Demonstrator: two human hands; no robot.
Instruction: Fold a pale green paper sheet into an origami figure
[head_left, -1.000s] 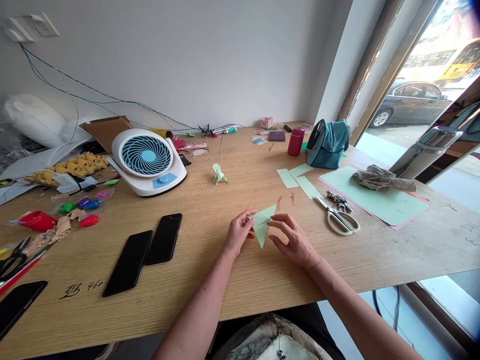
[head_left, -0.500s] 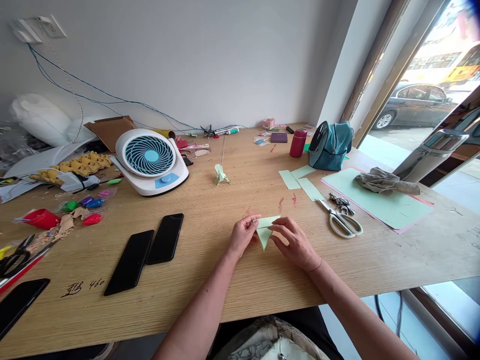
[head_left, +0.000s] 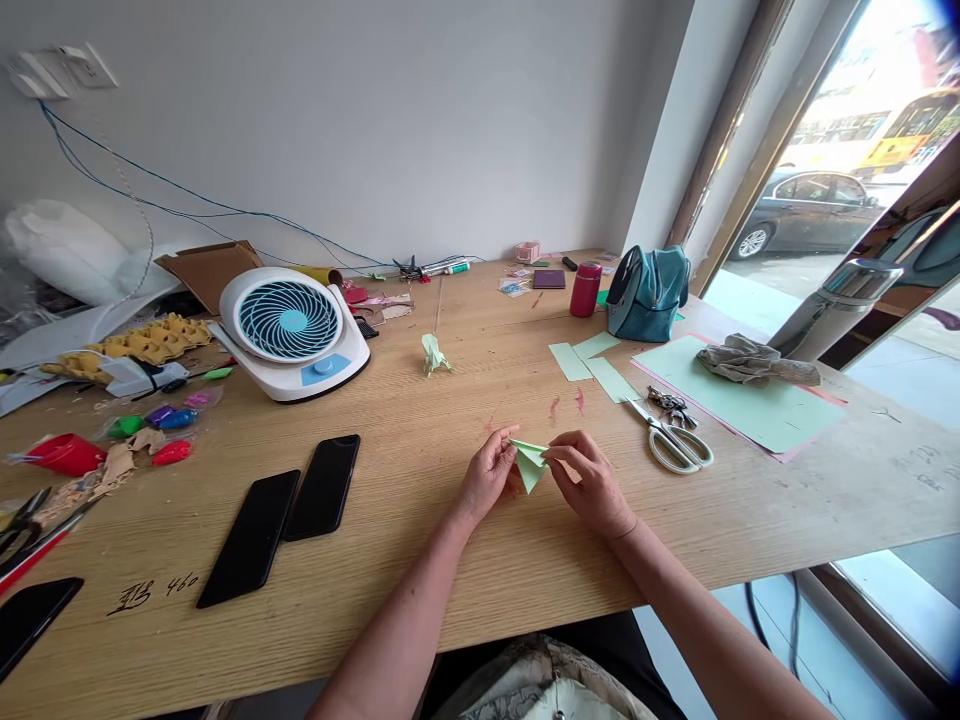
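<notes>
Here, seen from above and behind the hands:
Landmark: a folded piece of pale green paper (head_left: 530, 464), a small pointed shape, at the middle of the table (head_left: 450, 560) near its front edge.
Left hand (head_left: 491, 477): touching the paper's left side, fingers curled in and pinching its left corner, palm resting on the table.
Right hand (head_left: 592, 480): touching the paper's right side, thumb and fingers closed on its right edge, wrist low over the table.
Paper position: held between the two hands, its upper edge lifted a little off the wood, its point aimed toward the person.
Scissors (head_left: 673, 440): right of the paper, lying flat, white handles toward the front edge, near the right hand but apart from it.
Keys (head_left: 673, 405): just behind the scissors.
Green strips (head_left: 589, 360): behind and right of the paper, flat on the table.
Green sheet (head_left: 739, 395): well right of the paper, with a crumpled cloth (head_left: 754, 360) on its far side.
Paper figure (head_left: 433, 353): behind and left of the paper, a small green folded thing standing alone.
Phones (head_left: 289, 515): two dark ones side by side, well left of the paper.
Fan (head_left: 289, 325): white with a blue grille, far behind and left of the paper.
Bag (head_left: 649, 290): teal, far behind and right of the paper, with a red bottle (head_left: 585, 288) just on its left.
</notes>
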